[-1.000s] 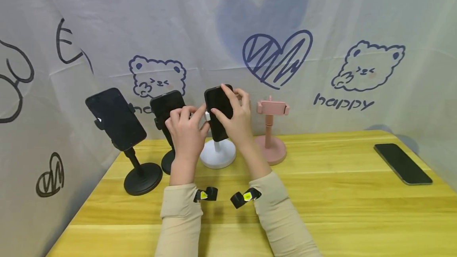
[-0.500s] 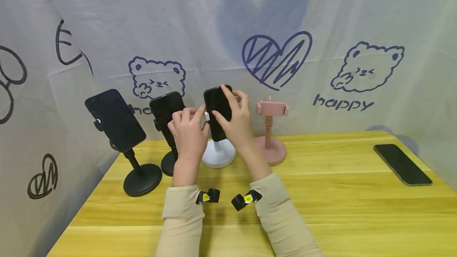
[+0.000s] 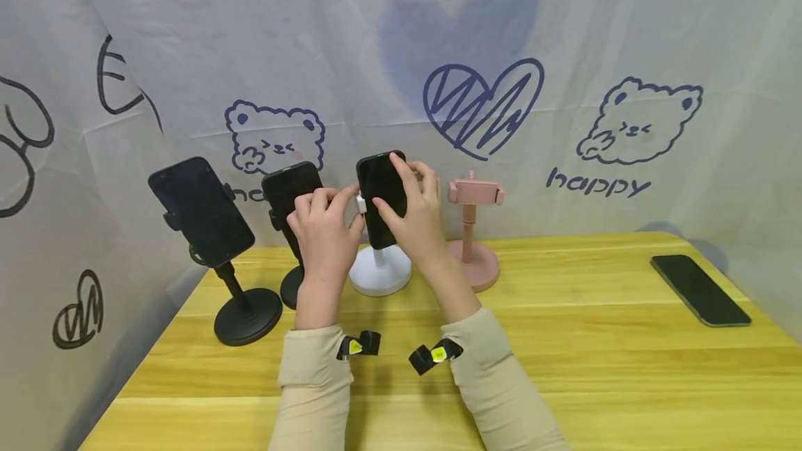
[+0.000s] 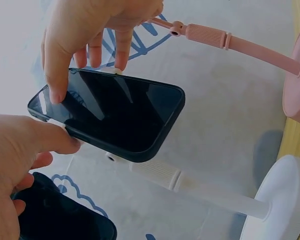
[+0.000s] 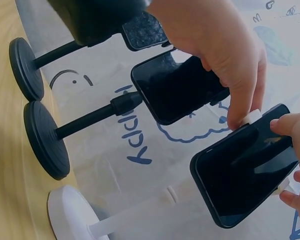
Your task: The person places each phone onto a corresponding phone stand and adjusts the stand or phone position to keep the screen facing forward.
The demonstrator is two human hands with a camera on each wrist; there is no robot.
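A black phone (image 3: 382,190) sits tilted in a white phone stand (image 3: 379,273) on the table. My right hand (image 3: 413,218) holds this phone at its right side, with thumb and index finger on the screen side and other fingers by the right clamp. The left hand (image 3: 327,232) has its fingertips at the white clamp (image 3: 360,203) on the phone's left edge, pinching it. In the right wrist view the left hand (image 5: 225,55) touches the clamp (image 5: 252,117) beside the phone (image 5: 245,167). The stand's head is hidden behind the phone.
To the left, two black stands (image 3: 247,315) carry a leaning phone (image 3: 202,211) and a more upright phone (image 3: 291,193). A pink stand (image 3: 475,193) without a phone is right of the white one. Another phone (image 3: 698,289) lies flat at the table's right.
The left hand dips slightly right, then shifts back left, showing more of the white clamp. The right hand keeps its hold on the phone, which barely moves.
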